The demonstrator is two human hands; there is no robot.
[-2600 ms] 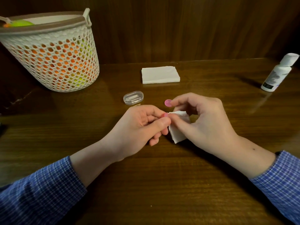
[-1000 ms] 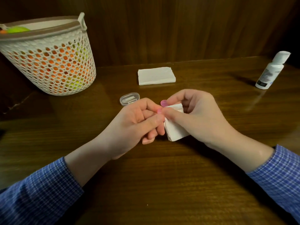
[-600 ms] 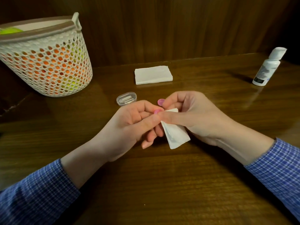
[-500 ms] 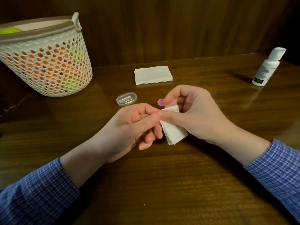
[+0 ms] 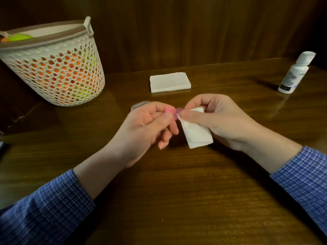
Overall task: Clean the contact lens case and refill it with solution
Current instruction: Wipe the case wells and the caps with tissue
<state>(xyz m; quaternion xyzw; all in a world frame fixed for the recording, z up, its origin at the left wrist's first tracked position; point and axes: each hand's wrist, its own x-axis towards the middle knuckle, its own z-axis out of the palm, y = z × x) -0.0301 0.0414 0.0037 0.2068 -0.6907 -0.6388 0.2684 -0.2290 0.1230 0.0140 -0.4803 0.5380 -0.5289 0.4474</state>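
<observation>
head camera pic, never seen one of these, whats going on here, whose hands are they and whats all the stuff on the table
There is no machine here. A person wears a camera on the head that looks forward and down, so you see that person's own two hands and blue checked sleeves from above.

The left hand pinches a small pink contact lens case; most of it is hidden by the fingers. The right hand holds a folded white tissue with its corner against the case, which looks like wiping.

On the wooden table lie a stack of folded tissues at the back, a small clear plastic box partly hidden behind the left hand, and a white solution bottle standing at the far right. A white perforated basket at the far left holds orange and green things that I cannot identify.
</observation>
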